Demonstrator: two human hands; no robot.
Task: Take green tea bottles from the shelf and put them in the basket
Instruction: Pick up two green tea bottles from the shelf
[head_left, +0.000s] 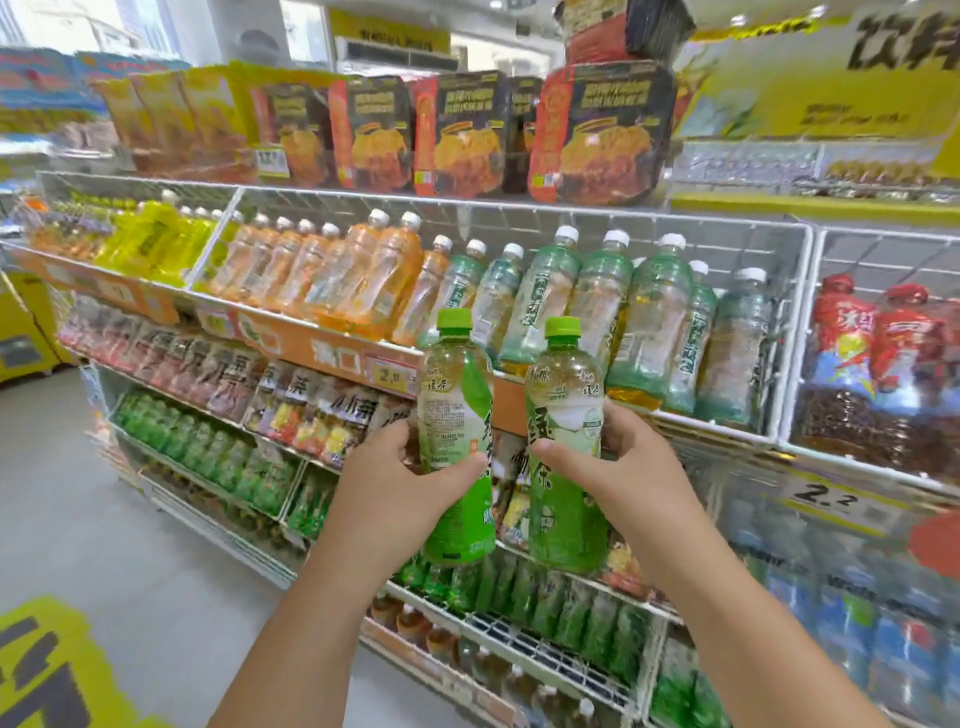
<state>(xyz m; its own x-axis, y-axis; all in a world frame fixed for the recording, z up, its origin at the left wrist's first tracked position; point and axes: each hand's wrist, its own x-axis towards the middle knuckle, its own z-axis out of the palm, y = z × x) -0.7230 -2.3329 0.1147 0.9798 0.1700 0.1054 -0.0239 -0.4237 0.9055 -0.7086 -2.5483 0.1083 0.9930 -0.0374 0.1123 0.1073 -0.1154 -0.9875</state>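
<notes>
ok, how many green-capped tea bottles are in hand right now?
2. One green tea bottle is gripped by the left hand, the other green tea bottle by the right hand. Both are upright, held in front of the shelf. No basket is visible.

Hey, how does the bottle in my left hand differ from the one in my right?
The left bottle tilts, its cap leaning left, while the right bottle stands nearly upright. The left bottle shows small print on its label; the right bottle shows large characters. The left bottle's cap sits slightly higher in the picture. Both have green caps and green labels, each held by one hand: left hand, right hand.
</notes>
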